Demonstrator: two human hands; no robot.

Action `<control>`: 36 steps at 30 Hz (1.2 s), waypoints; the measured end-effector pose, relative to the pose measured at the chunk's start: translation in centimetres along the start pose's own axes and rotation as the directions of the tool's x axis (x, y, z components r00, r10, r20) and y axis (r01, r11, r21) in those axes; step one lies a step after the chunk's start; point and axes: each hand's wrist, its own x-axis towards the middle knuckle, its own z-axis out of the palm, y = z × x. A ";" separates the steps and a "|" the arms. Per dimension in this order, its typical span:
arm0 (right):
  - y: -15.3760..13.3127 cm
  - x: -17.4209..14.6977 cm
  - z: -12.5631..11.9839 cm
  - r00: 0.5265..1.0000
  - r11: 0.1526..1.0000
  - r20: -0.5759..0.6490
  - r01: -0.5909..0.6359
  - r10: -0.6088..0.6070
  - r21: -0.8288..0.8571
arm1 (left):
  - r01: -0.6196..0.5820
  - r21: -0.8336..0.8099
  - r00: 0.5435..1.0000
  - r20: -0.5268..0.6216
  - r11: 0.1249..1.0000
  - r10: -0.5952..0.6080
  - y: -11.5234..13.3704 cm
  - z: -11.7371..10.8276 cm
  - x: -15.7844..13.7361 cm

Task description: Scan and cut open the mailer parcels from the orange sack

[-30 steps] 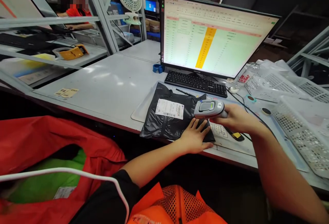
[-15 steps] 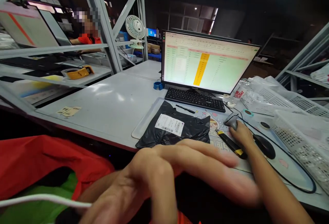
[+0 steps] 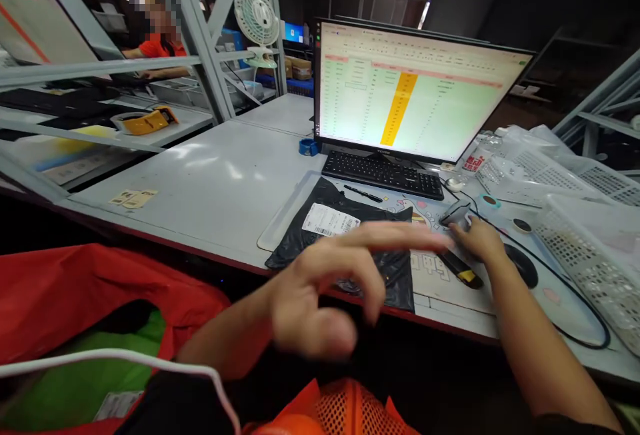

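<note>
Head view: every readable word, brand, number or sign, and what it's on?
Nothing legible for certain:
Parcel label: print too small.
Monitor screen: rows too small.
Monitor bezel: lettering blurred.
Desk mat: outlined characters, unclear.
Red print on clear plastic: blurred.
Tan cards: markings too blurred.
White label, lower left: unreadable.
Far-left screen: too blurred.

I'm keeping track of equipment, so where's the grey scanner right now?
In the head view, the grey scanner is right of centre, with the right hand on it, between the black keyboard and the black-and-yellow tool.
</note>
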 end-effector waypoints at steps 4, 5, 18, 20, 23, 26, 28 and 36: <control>-4.2 1.8 -2.3 0.975 0.999 -0.223 0.006 0.002 0.036 | 0.169 0.414 0.973 0.076 0.894 -0.219 -7.2 0.7 -0.1; -5.8 2.5 -2.5 0.975 0.996 -0.219 0.050 -0.033 0.073 | 0.225 0.494 0.944 0.102 0.840 -0.314 -9.0 1.3 -0.8; -15.1 8.9 1.3 0.982 0.994 0.171 -0.095 0.084 0.060 | 0.260 0.609 0.928 0.057 0.750 -0.368 -12.7 3.5 -3.6; -15.5 8.9 0.8 0.984 0.996 0.166 -0.075 0.064 0.056 | 0.259 0.597 0.931 0.055 0.759 -0.361 -12.9 3.5 -3.7; -16.6 8.1 -0.3 0.988 0.997 0.154 0.016 -0.028 0.076 | 0.258 0.592 0.930 0.063 0.763 -0.363 -13.0 3.5 -3.7; -17.3 6.5 -1.9 0.983 0.986 0.120 0.125 -0.138 0.107 | 0.231 0.601 0.943 0.055 0.765 -0.328 -12.7 3.5 -4.0; -17.1 4.9 -3.1 0.977 0.976 0.090 0.182 -0.193 0.122 | 0.195 0.628 0.955 0.053 0.754 -0.291 -12.5 3.8 -4.7; -6.6 -7.4 -1.9 0.977 0.980 0.076 0.199 -0.198 0.003 | 0.149 0.687 0.984 -0.030 0.711 -0.177 -11.3 1.5 -9.4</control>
